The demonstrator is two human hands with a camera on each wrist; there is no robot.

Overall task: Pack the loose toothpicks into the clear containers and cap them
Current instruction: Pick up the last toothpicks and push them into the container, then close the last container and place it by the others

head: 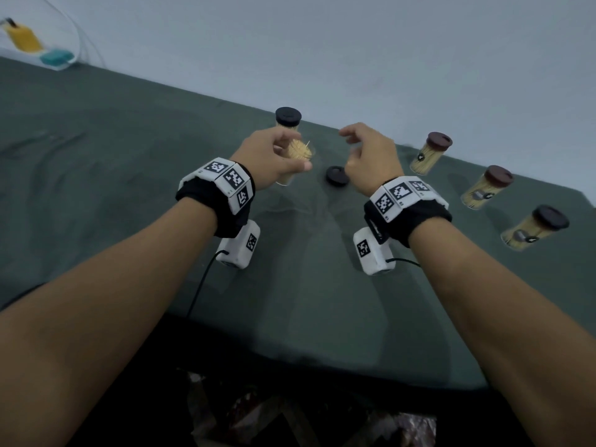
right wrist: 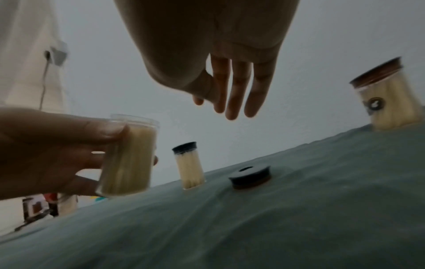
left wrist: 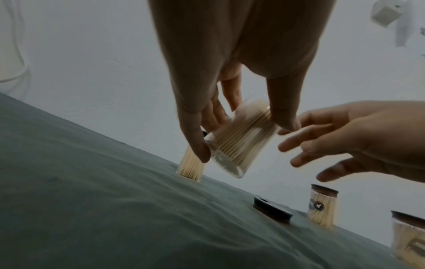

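My left hand (head: 277,156) grips a clear uncapped container (head: 298,159) packed with toothpicks, held a little above the green cloth (head: 129,195). In the left wrist view the container (left wrist: 239,145) sits tilted between thumb and fingers (left wrist: 197,145); in the right wrist view the same container (right wrist: 128,160) shows at the left. My right hand (head: 364,156) hovers empty just right of it, fingers (right wrist: 232,94) loosely spread. A loose dark cap (head: 337,176) (left wrist: 272,212) (right wrist: 250,176) lies on the cloth between my hands.
A capped full container (head: 288,119) (right wrist: 189,163) stands behind my left hand. Three more capped containers (head: 430,153) (head: 487,187) (head: 535,232) line the right side near the wall. A yellow bottle (head: 22,35) lies far left. The cloth's front edge (head: 290,346) is close.
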